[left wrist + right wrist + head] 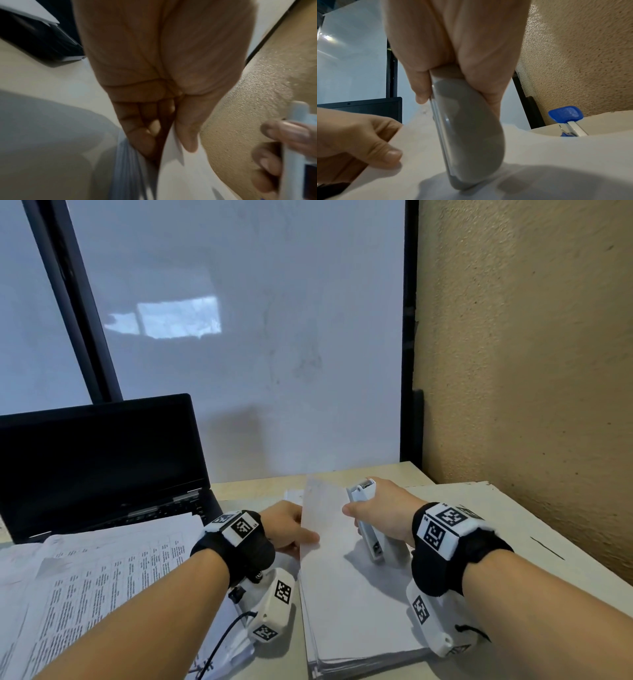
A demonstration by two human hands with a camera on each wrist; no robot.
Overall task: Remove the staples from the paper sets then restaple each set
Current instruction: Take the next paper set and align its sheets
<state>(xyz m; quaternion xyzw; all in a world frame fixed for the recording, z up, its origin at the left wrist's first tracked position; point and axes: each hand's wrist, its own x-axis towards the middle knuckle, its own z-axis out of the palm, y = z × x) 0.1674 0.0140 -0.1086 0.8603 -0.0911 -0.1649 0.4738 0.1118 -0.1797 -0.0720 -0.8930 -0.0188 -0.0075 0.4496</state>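
Stapler [367, 522] head behind lifted sheet [320, 518]

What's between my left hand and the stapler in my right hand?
The lifted paper sheet, pinched by the left hand, stands between it and the stapler in the right hand; the head view shows it.

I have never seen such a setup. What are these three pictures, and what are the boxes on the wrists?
No machine here: a person works with bare hands. The boxes are wrist cameras. The wide picture comes from a head camera; the two close ones look along each hand. The left hand pinches the lifted edge of a paper set on the table. The right hand grips a grey stapler, its end resting on the paper. A laptop, printed sheets and a blue staple remover also lie there.
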